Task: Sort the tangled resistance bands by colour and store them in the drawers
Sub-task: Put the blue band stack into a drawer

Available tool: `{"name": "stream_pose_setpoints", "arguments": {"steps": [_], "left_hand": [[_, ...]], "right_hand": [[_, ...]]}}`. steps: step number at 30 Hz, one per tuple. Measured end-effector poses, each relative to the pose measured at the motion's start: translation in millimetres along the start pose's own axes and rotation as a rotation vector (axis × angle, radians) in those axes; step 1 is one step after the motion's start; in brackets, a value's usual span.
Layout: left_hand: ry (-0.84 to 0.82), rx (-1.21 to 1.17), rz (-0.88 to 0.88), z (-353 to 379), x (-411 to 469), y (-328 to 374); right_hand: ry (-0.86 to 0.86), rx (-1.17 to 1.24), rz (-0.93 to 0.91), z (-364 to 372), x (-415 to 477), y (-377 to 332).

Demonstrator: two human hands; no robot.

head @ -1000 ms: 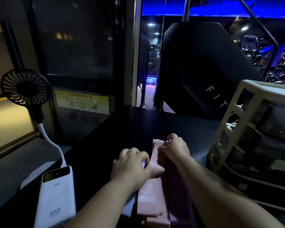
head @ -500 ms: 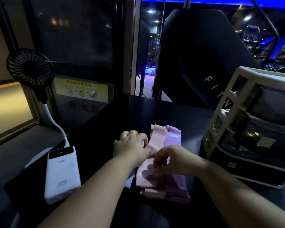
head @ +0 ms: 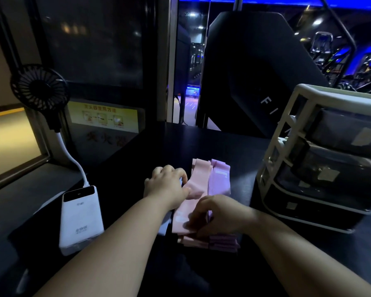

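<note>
Left hand (head: 165, 187) and right hand (head: 219, 213) pinch the pink bands (head: 198, 183), which touch the purple bands (head: 220, 179) on the table (head: 159, 146) near the drawers (head: 321, 159); a careless lift could remix the colours.

dark surface (head: 201, 142) | white power bank (head: 79, 219) is laid at left | band stack (head: 201, 179) is set centrally | drawer unit (head: 304, 93) is stood right

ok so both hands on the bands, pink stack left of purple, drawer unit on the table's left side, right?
No. The drawer unit stands on the right side of the table, per the head view. The rest holds: pink stack left of purple stack, left hand and right hand on them.
</note>
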State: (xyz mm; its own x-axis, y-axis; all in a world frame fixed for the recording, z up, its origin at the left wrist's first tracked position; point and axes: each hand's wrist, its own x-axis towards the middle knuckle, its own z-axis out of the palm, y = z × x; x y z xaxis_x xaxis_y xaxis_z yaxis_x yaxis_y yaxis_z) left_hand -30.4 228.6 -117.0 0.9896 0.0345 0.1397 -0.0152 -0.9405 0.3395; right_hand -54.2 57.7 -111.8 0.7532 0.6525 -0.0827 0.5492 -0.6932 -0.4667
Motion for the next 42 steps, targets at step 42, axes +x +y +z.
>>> {"name": "stream_pose_setpoints", "arguments": {"steps": [42], "left_hand": [[-0.253, -0.416, 0.072, -25.4, 10.4, -15.7]], "right_hand": [[0.317, 0.156, 0.101, -0.1, 6.2, 5.2]]}}
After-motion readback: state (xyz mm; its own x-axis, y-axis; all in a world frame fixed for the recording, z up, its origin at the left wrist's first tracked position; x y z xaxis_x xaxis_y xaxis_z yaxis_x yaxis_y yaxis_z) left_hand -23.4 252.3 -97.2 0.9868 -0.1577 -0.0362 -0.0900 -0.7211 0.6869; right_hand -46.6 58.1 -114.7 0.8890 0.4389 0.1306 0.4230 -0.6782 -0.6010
